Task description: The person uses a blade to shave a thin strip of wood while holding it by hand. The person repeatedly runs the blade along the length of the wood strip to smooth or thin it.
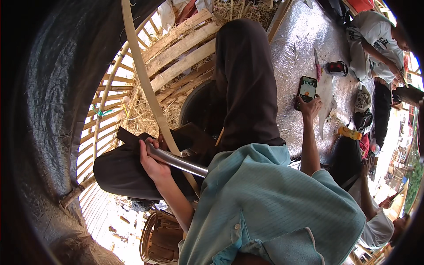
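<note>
My left hand [152,161] is closed around a long-handled knife [181,163]. Its curved handle is shiny metal and runs back to my shirt; a dark flat blade [128,136] sticks out past the fingers, over my bent left knee. A long pale bamboo strip [148,86] slants down from the top and passes under the handle. To the right, my right hand [310,107] grips the lower end of a phone [306,89] with a lit screen. The phone is at the silvery foil sheet [287,57], beside my raised right knee.
A pink-handled knife [317,66] and a black-and-red box [337,68] lie on the foil. Farther right are a yellow bottle [350,133] and seated people [380,42]. Slatted bamboo [181,53] and straw stand ahead, a dark round rim [187,108] before me, a woven basket [152,234] lower left.
</note>
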A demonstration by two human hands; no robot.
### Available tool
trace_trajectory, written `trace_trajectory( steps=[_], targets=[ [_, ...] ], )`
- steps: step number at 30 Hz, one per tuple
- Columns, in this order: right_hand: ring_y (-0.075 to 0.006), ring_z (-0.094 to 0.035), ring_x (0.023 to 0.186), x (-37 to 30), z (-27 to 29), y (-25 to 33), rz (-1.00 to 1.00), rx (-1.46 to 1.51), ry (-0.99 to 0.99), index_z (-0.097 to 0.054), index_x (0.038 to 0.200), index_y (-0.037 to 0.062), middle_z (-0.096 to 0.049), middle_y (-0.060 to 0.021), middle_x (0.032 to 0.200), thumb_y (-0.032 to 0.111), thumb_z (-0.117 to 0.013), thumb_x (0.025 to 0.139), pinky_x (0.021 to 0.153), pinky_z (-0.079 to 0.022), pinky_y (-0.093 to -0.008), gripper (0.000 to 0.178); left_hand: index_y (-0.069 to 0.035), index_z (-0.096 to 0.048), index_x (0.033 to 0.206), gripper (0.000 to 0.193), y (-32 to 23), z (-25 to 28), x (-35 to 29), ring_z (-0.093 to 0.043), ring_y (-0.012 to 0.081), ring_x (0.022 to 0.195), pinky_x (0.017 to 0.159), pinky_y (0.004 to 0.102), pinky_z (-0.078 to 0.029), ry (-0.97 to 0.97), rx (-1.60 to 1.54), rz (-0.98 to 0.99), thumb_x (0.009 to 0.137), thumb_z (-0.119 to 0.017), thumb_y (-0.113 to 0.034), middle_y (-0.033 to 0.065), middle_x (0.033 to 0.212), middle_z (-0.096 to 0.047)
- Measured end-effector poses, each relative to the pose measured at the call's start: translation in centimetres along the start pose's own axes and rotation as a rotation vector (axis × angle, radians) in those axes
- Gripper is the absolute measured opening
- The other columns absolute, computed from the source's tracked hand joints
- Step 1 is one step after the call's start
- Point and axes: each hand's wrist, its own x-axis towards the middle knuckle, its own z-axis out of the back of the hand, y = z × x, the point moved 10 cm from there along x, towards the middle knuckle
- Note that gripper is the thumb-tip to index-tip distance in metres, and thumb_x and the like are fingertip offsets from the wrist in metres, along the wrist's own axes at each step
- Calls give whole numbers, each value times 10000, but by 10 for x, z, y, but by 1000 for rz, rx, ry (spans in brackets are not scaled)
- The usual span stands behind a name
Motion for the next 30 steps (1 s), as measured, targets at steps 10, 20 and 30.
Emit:
trace_trajectory(
  steps=[10, 20, 30],
  targets=[
    [-406, -527, 909, 7, -42, 31, 48, 336, 177, -449, 1171, 12, -495, -279, 1022, 431, -484, 864, 829, -407, -449, 521, -67, -504, 800, 280, -3, 0, -3, -548, 254, 870, 832, 359, -427, 2, 18, -28, 884, -517, -333, 45, 675, -452],
    [-380, -520, 909, 3, -45, 35, 49, 377, 57, -514, 1180, 148, -563, -244, 892, 420, -473, 870, 816, -399, -426, 415, -73, -499, 797, 292, 0, 1, -7, -571, 255, 882, 842, 383, -434, -22, 20, -25, 889, -504, -349, 41, 660, -450],
    [-368, -527, 940, -4, -46, 46, -35, 403, 154, -539, 1109, 180, -545, -240, 963, 449, -541, 818, 835, -404, -442, 397, -74, -500, 792, 301, 0, 3, -8, -573, 253, 884, 829, 389, -443, -10, 8, -15, 905, -472, -352, 39, 657, -446]
  ],
)
